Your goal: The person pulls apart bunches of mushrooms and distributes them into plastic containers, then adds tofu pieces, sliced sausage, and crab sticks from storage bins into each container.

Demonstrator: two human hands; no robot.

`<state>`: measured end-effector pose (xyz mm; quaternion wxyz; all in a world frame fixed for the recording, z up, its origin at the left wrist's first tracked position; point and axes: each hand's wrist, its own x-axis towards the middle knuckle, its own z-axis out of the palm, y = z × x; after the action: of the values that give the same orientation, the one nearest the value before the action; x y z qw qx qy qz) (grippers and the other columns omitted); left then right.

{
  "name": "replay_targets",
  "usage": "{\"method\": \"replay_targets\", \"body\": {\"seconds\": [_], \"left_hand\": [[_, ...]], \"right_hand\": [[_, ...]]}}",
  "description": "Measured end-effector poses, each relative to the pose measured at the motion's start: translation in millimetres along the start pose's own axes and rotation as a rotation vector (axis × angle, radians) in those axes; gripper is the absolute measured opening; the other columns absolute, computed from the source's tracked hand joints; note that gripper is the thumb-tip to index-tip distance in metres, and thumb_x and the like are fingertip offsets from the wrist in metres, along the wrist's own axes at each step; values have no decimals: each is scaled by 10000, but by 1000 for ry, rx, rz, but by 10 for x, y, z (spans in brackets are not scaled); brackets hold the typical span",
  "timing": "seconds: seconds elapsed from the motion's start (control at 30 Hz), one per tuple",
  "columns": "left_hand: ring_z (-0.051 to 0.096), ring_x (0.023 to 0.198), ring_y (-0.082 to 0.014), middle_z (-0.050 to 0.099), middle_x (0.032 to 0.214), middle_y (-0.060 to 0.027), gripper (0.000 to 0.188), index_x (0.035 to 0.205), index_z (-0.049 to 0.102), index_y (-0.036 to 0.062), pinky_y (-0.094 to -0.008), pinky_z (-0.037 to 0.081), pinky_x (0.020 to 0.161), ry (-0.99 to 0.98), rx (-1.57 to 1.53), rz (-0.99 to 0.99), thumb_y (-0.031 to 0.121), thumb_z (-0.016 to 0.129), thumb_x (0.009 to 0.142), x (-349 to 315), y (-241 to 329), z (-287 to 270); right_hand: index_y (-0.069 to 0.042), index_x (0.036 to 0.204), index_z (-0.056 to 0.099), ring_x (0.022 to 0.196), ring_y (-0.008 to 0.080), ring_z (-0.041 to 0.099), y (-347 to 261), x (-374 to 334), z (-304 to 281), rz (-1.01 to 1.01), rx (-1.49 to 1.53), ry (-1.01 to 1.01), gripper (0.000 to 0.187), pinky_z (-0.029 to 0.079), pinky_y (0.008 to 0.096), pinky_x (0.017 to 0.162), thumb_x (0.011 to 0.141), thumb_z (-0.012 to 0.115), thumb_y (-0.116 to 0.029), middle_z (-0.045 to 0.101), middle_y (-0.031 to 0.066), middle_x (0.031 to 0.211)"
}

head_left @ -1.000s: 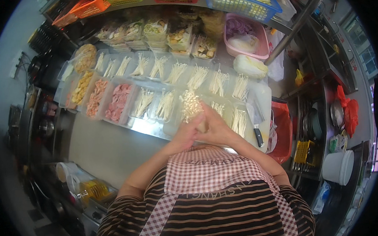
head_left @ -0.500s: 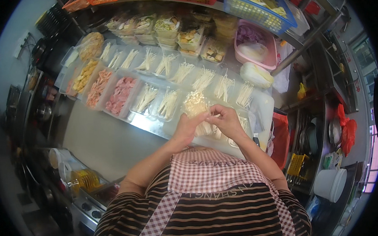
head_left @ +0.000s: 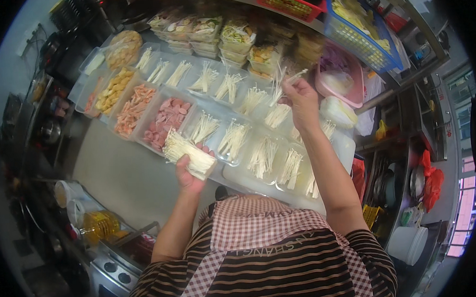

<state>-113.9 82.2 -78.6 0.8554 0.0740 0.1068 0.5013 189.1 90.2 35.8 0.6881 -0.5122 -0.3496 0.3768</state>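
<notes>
My left hand [head_left: 188, 175] is closed round a thick bunch of enoki mushrooms [head_left: 187, 155], held over the near edge of the counter beside the sliced pink sausage. Out over the far row of containers, my right hand [head_left: 301, 95] pinches a few enoki strands [head_left: 279, 86]. Below them stands a clear plastic container with enoki [head_left: 277, 115]. Several more clear containers in rows hold small portions of enoki, among them one portion [head_left: 232, 139] just right of my left hand and another [head_left: 263, 158] nearer to me.
Tubs of sliced sausage [head_left: 169, 122], orange-pink strips [head_left: 134, 111] and yellow pieces [head_left: 115, 90] stand left. Stacked filled boxes [head_left: 237, 38] line the back. At right are a pink basin [head_left: 358, 91] and a cabbage [head_left: 338, 112]. A blue basket [head_left: 359, 45] sits on the overhead shelf.
My hands have come apart. The left carried the enoki bunch leftward to beside the sausage tub; the right moved up and away with a few strands. The view has shifted slightly.
</notes>
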Motion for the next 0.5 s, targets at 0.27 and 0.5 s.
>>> {"method": "replay_targets", "body": {"seconds": [0.27, 0.5], "left_hand": [[543, 1002, -282, 554, 1047, -90, 537, 1170, 496, 74, -473, 411, 978, 93, 42, 8, 224, 698, 696, -162, 478, -182], [489, 858, -214, 488, 942, -46, 562, 1186, 463, 113, -422, 437, 900, 154, 78, 48, 235, 706, 695, -397, 763, -165]], "right_hand": [[-90, 1080, 643, 779, 263, 646, 473, 677, 448, -309, -1160, -272, 300, 513, 357, 728, 783, 626, -128, 659, 106, 966], [-135, 947, 679, 955, 272, 596, 1674, 1646, 1406, -522, -1594, -918, 202, 484, 391, 784, 752, 633, -160, 663, 65, 978]]}}
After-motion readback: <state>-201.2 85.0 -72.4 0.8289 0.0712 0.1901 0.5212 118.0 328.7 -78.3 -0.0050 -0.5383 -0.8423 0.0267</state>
